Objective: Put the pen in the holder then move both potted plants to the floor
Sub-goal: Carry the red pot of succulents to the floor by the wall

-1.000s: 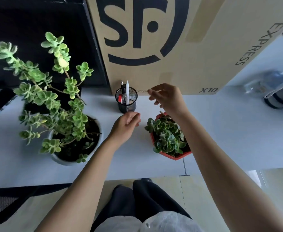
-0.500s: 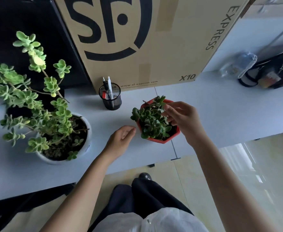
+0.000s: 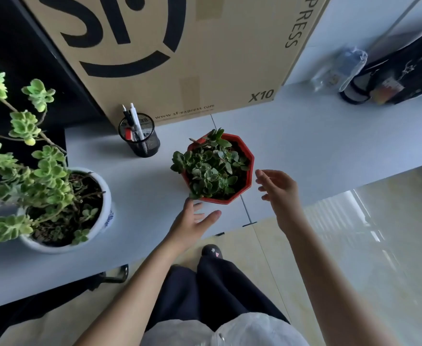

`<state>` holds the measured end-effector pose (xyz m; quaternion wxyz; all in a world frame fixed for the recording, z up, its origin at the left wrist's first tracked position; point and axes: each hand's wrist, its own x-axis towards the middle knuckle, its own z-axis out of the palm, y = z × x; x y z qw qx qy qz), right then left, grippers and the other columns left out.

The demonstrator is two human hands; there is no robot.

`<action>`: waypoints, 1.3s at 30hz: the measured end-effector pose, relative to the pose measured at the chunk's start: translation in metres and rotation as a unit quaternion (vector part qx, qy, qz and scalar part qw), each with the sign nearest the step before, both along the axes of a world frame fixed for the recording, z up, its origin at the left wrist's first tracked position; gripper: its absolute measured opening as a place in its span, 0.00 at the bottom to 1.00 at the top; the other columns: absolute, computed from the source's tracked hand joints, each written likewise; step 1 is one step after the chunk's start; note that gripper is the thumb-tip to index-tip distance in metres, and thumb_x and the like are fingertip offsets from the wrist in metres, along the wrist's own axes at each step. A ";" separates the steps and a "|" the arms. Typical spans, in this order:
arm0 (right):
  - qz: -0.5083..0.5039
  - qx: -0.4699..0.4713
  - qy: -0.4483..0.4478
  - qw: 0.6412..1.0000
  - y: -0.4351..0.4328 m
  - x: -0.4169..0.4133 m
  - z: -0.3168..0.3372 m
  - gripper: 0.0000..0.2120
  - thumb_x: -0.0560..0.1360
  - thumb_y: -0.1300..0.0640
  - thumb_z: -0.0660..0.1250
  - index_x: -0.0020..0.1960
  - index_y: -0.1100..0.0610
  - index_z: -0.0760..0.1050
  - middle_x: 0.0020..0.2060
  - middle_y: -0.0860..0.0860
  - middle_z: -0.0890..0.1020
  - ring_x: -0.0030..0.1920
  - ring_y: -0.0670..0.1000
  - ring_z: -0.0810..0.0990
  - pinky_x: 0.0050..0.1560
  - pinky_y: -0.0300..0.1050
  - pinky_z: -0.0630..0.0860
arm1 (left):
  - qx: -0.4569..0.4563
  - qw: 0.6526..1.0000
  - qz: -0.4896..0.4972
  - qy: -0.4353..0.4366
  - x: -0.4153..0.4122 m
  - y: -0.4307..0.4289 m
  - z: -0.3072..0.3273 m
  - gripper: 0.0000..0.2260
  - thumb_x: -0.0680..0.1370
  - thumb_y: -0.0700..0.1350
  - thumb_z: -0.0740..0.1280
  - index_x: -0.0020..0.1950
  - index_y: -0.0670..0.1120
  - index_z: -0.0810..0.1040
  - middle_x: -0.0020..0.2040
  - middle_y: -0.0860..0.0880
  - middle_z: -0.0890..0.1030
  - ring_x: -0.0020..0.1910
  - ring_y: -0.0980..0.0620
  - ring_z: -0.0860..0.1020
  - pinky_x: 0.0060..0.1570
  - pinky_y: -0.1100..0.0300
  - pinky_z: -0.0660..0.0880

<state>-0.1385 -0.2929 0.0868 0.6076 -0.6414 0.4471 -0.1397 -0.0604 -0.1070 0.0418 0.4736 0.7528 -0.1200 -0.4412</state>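
Observation:
A white pen [image 3: 135, 122] stands in the black mesh holder [image 3: 141, 141] on the white desk [image 3: 317, 136]. A small succulent in a red octagonal pot [image 3: 248, 156] sits mid-desk. My left hand [image 3: 192, 222] is open just below the pot's near left edge, fingertips close to it. My right hand [image 3: 278, 187] is open just right of the pot, not touching. A tall leafy plant in a white round pot [image 3: 103, 211] stands at the left.
A large brown cardboard box [image 3: 205, 58] stands behind the holder. A dark bag [image 3: 402, 78] and a clear plastic bag [image 3: 342, 68] lie at the far right. Glossy tiled floor [image 3: 354, 245] lies beyond the desk's front edge, by my legs [image 3: 219, 290].
My right hand came back from the holder, touched the red pot's plant, and now hovers open beside it. My left hand opened and moved toward the pot. The view shifted right.

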 end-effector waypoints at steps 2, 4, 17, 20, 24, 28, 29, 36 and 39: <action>0.004 0.043 0.015 0.999 0.001 -0.001 -0.012 0.20 0.72 0.48 0.69 0.58 0.60 0.74 0.47 0.53 0.80 0.45 0.47 0.79 0.39 0.39 0.77 | -0.008 1.000 0.012 0.000 -0.003 -0.006 -0.003 0.32 0.73 0.54 0.68 0.72 0.50 0.56 0.76 0.48 0.62 0.69 0.49 0.70 0.61 0.59 0.67; 0.011 0.121 0.005 0.993 0.001 -0.001 -0.023 0.26 0.72 0.48 0.68 0.65 0.59 0.68 0.55 0.55 0.77 0.53 0.50 0.78 0.48 0.45 0.79 | -0.028 0.999 0.028 0.000 -0.003 -0.013 -0.006 0.33 0.74 0.51 0.69 0.73 0.52 0.55 0.75 0.52 0.61 0.72 0.48 0.66 0.62 0.60 0.65; 0.113 0.329 -0.081 0.934 0.001 0.007 -0.070 0.32 0.69 0.37 0.66 0.70 0.41 0.63 0.71 0.49 0.67 0.70 0.55 0.68 0.62 0.66 0.72 | -0.096 0.991 0.097 0.012 -0.002 -0.035 -0.021 0.27 0.66 0.56 0.74 0.62 0.49 0.76 0.61 0.55 0.80 0.63 0.60 0.75 0.69 0.52 0.68; 0.118 0.340 -0.087 0.929 0.002 0.010 -0.072 0.35 0.65 0.35 0.69 0.70 0.42 0.65 0.71 0.51 0.68 0.69 0.56 0.69 0.62 0.65 0.72 | -0.086 0.991 0.099 0.037 -0.002 -0.036 -0.020 0.16 0.67 0.53 0.73 0.54 0.57 0.80 0.58 0.61 0.81 0.64 0.59 0.75 0.69 0.51 0.66; 0.098 0.368 -0.106 0.919 0.005 0.012 -0.074 0.39 0.62 0.36 0.72 0.69 0.46 0.67 0.69 0.54 0.71 0.66 0.57 0.73 0.57 0.58 0.78 | -0.097 0.985 0.130 0.065 -0.004 -0.037 -0.022 0.17 0.66 0.51 0.74 0.54 0.51 0.80 0.58 0.56 0.82 0.64 0.56 0.75 0.71 0.46 0.64; 0.087 0.373 -0.122 0.916 0.005 0.012 -0.074 0.39 0.62 0.38 0.73 0.68 0.49 0.68 0.68 0.56 0.72 0.63 0.58 0.76 0.56 0.55 0.79 | -0.101 0.981 0.151 0.065 -0.003 -0.037 -0.025 0.18 0.64 0.53 0.76 0.51 0.51 0.81 0.57 0.53 0.83 0.64 0.53 0.76 0.71 0.43 0.63; 0.084 0.374 -0.126 0.915 0.005 0.012 -0.073 0.38 0.62 0.39 0.73 0.68 0.50 0.68 0.67 0.57 0.73 0.62 0.58 0.77 0.54 0.54 0.79 | -0.103 0.981 0.153 0.065 -0.003 -0.036 -0.026 0.18 0.64 0.52 0.76 0.51 0.50 0.81 0.57 0.52 0.83 0.63 0.53 0.76 0.71 0.43 0.63; 0.048 0.362 -0.144 0.920 0.014 0.011 -0.073 0.23 0.73 0.50 0.63 0.67 0.53 0.69 0.62 0.57 0.76 0.59 0.60 0.78 0.54 0.54 0.79 | -0.118 0.977 0.157 0.079 0.004 -0.029 -0.030 0.33 0.61 0.51 0.78 0.59 0.34 0.74 0.60 0.42 0.80 0.64 0.48 0.76 0.70 0.42 0.64; 0.037 0.366 -0.154 0.917 0.020 0.009 -0.072 0.24 0.73 0.52 0.63 0.69 0.55 0.67 0.61 0.58 0.76 0.58 0.60 0.79 0.52 0.53 0.79 | -0.125 0.976 0.156 0.081 0.006 -0.024 -0.032 0.37 0.60 0.50 0.79 0.61 0.34 0.71 0.64 0.43 0.78 0.66 0.49 0.74 0.70 0.46 0.65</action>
